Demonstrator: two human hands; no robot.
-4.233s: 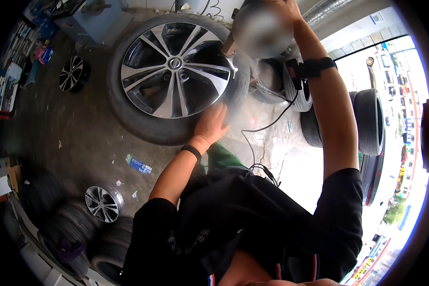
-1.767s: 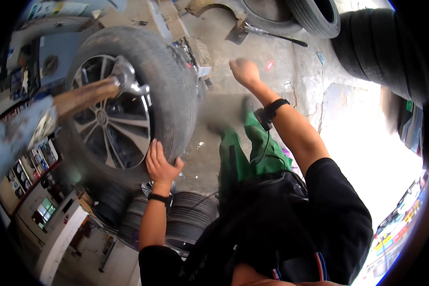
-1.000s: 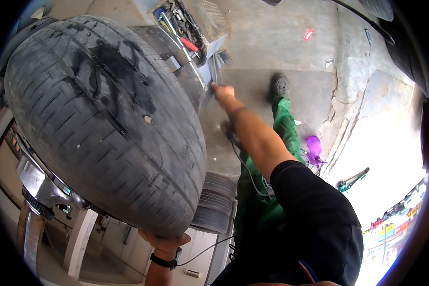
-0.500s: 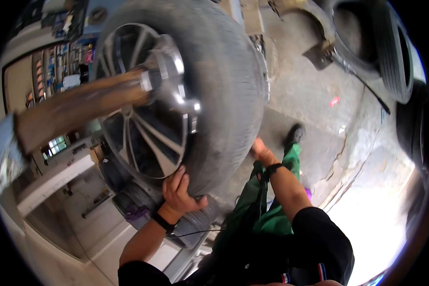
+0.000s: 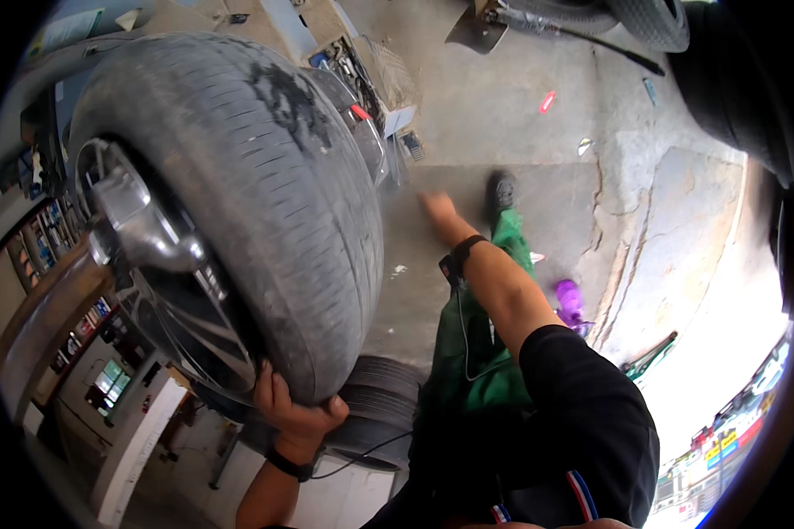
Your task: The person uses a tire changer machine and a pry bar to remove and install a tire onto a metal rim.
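Note:
A car wheel [image 5: 265, 203] with a grey, worn tyre and a spoked rim fills the left of the head view. A dark, wet-looking patch [image 5: 287, 101] marks its tread. Against the rim's centre sits a shiny metal clamp [image 5: 154, 229] at the end of a thick brown arm [image 5: 48, 317]. My left hand [image 5: 295, 419] grips the wheel's lower edge, fingers over the sidewall near the rim and thumb by the tread. Off to the right, my right hand [image 5: 438, 214] hangs over the concrete, apart from the tyre; motion smears its fingers.
Stacked tyres [image 5: 375, 406] stand below the wheel, near my legs. Beyond it is a box of tools [image 5: 348, 70]. More tyres [image 5: 653, 22] and a long black bar [image 5: 609, 51] lie at the far right. A purple object [image 5: 570, 301] rests on the cracked floor.
The view has shifted, so the wheel appears farther left and more of its tread shows. My right hand has come away from the tyre's side. My left hand stays on the lower edge.

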